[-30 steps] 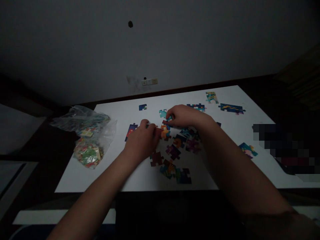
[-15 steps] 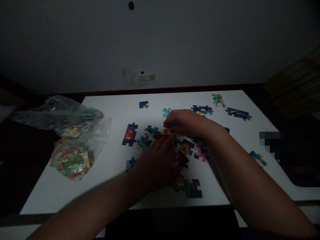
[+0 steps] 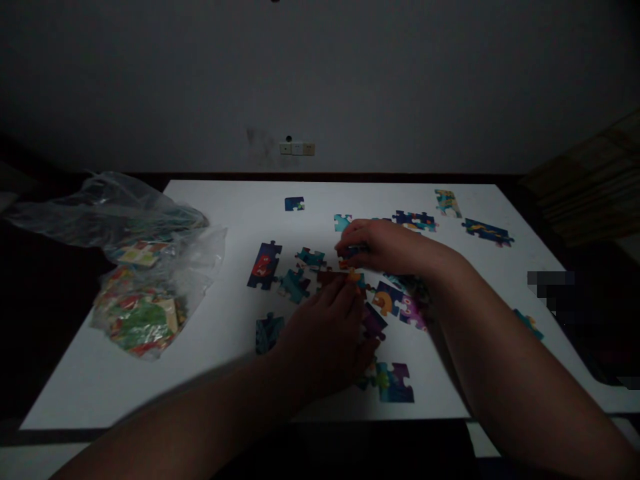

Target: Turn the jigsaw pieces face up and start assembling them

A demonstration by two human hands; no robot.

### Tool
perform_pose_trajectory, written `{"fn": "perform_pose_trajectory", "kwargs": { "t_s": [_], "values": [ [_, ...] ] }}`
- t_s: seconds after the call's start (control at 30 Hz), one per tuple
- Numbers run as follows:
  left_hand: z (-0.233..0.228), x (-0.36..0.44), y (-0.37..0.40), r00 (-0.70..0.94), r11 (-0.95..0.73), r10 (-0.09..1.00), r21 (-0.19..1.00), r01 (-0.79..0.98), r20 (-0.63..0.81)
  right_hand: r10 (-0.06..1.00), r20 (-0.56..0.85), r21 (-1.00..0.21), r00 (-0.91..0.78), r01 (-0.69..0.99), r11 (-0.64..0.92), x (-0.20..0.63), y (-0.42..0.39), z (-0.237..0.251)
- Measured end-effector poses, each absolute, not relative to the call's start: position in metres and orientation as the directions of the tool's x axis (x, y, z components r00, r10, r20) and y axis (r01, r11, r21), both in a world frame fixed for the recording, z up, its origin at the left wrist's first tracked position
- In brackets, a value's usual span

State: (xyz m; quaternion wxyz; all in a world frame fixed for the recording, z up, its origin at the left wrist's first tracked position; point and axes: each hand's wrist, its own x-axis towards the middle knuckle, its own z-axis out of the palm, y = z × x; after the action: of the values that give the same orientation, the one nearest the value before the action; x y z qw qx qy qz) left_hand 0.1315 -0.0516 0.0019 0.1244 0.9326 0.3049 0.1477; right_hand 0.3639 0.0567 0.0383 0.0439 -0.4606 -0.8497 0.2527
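Observation:
Loose colourful jigsaw pieces lie scattered on a white board (image 3: 210, 333). My right hand (image 3: 383, 245) rests near the middle of the board, its fingertips pinching a small blue-and-red piece (image 3: 350, 255). My left hand (image 3: 323, 337) lies flat, palm down, over the pieces in front, its fingertips touching a red-orange piece (image 3: 336, 276). A dark blue piece with a red figure (image 3: 264, 265) and teal pieces (image 3: 295, 283) lie just left of it. A blue-purple piece (image 3: 395, 383) sits close to the board's front edge.
A clear plastic bag (image 3: 143, 267) with more puzzle pieces lies on the board's left edge. Joined blue pieces (image 3: 486, 231) and other strays (image 3: 447, 202) sit at the far right. A wall with a socket (image 3: 297, 148) stands behind. The room is dim.
My left hand slid from the left of the cluster toward me and to the right, flattening over the front pieces. The view shifted closer and lower. My right hand stayed near the middle.

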Motion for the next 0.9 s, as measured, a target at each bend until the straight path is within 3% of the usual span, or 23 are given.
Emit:
{"fn": "perform_pose_trajectory", "kwargs": {
  "t_s": [0.3,0.57,0.9],
  "values": [
    [0.001,0.132,-0.055,0.795,-0.774,0.598,0.332,0.539,0.102,0.844,-0.161,-0.493,-0.512,0.782,0.381,0.366,0.057,0.033],
    [0.0,0.131,-0.058,0.796,-0.761,0.603,0.344,0.55,0.06,0.833,-0.146,-0.633,-0.533,0.698,0.336,0.375,0.06,0.037],
    [-0.001,0.133,-0.055,0.795,-0.778,0.591,0.358,0.517,0.137,0.834,-0.181,-0.497,-0.522,0.78,0.38,0.364,0.056,0.037]
  ]
}}
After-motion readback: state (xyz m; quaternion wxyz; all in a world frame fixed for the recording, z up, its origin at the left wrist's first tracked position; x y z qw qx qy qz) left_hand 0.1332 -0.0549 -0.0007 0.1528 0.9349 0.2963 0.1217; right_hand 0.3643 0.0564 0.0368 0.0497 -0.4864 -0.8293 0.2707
